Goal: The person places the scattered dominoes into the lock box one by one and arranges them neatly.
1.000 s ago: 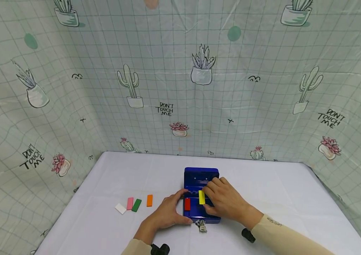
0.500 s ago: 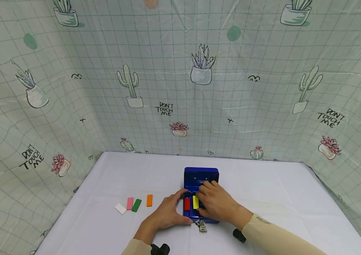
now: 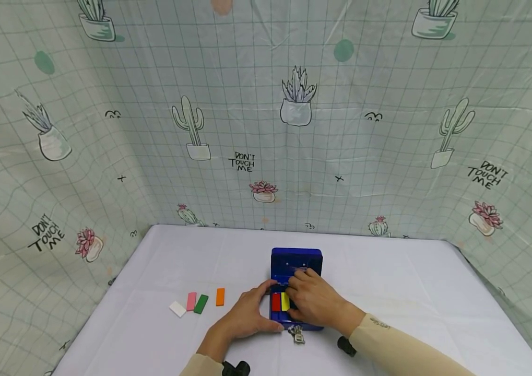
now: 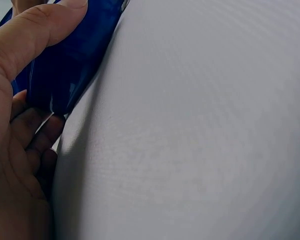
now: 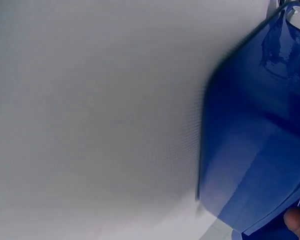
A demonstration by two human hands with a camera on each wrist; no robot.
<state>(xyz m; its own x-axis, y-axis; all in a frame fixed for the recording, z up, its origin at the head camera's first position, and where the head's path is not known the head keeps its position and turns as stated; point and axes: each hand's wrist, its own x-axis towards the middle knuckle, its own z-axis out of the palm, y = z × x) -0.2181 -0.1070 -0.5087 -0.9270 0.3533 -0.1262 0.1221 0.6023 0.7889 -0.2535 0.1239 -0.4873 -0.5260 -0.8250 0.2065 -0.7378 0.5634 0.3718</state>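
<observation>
A blue metal box (image 3: 296,255) stands on the table with its lid raised. My left hand (image 3: 245,314) grips the box's left side, thumb at the front corner and fingers towards the back; the left wrist view shows them against the blue wall (image 4: 72,65). Inside, a red block (image 3: 276,302) lies at the left. Beside it, my right hand (image 3: 316,302) pinches a yellow block (image 3: 285,301) between thumb and fingers, over the box. This hand hides the right part of the interior. In the right wrist view the box wall (image 5: 250,135) covers nearly all of the hand.
A bunch of small keys (image 3: 297,335) hangs at the box's front. To the left lie a white block (image 3: 178,308), a pink block (image 3: 191,301), a green block (image 3: 201,304) and an orange block (image 3: 220,296). A patterned curtain (image 3: 364,156) rises behind the table (image 3: 388,282).
My right hand has moved left and slightly down with the yellow block, which now lies right beside the red one. The left hand has stayed on the box.
</observation>
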